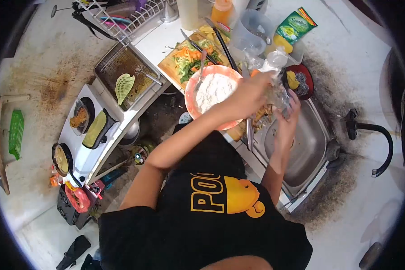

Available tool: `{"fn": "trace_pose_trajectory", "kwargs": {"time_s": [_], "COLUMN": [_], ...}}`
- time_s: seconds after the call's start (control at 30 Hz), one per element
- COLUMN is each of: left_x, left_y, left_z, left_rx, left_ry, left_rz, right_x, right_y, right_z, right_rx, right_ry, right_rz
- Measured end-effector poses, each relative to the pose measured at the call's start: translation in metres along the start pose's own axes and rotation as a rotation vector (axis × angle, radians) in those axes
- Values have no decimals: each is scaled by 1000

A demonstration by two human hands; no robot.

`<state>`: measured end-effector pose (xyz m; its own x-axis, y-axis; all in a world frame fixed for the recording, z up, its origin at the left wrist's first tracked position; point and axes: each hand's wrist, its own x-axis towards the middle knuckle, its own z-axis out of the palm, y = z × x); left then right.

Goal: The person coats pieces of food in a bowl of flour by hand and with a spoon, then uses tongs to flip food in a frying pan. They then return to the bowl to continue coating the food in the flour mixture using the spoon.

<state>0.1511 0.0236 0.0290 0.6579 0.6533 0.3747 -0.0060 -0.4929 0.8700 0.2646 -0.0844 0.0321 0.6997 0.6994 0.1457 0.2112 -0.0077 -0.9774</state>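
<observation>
My left hand reaches across the bowl, its fingers closed on a crumpled clear plastic bag. Opposite it, my right hand grips the same bag from the sink side; the contents are hard to make out. Under my left forearm stands a pink-rimmed bowl of white powder with a spoon leaning in it. Small brown pieces lie just below the hands. A knife rests beside the bowl, its handle toward me.
Shredded vegetables cover a wooden board behind the bowl. The sink and black faucet are at right. A red bowl, plastic pitcher and green packet stand nearby. Pans sit on the left stove.
</observation>
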Motion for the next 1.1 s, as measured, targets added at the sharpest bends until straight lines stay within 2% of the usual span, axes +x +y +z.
{"fn": "trace_pose_trajectory", "kwargs": {"time_s": [0.03,0.1,0.13,0.2,0.23,0.3,0.37,0.43,0.7,1.03,1.1], "left_x": [-15,-49,-65,-91,-102,-116,-128,-135,-147,-149,-152], "left_y": [7,-10,-15,-31,-38,-48,-58,-60,-82,-85,-92], "left_z": [-26,-66,-82,-105,-113,-128,-136,-139,-134,-142,-140], "left_rx": [-233,-120,-126,-142,-238,-229,-205,-211,-311,-285,-291], "left_ry": [56,72,142,302,354,434,484,505,523,561,573], "left_rz": [-110,-87,-181,-352,-484,-457,-456,-537,-563,-609,-602], "right_x": [6,16,16,10,9,7,9,10,11,14,16], "right_y": [7,26,22,7,7,10,11,11,6,7,7], "right_z": [6,18,29,60,70,88,101,107,126,134,136], "right_rx": [1,-366,-367,-602,-606,-773,-805,-842,-1049,-1089,-1103], "right_ry": [-7,-247,-250,-265,-268,-314,-348,-387,-449,-467,-495], "right_rz": [0,-244,-241,-428,-428,-532,-523,-522,-497,-541,-496]}}
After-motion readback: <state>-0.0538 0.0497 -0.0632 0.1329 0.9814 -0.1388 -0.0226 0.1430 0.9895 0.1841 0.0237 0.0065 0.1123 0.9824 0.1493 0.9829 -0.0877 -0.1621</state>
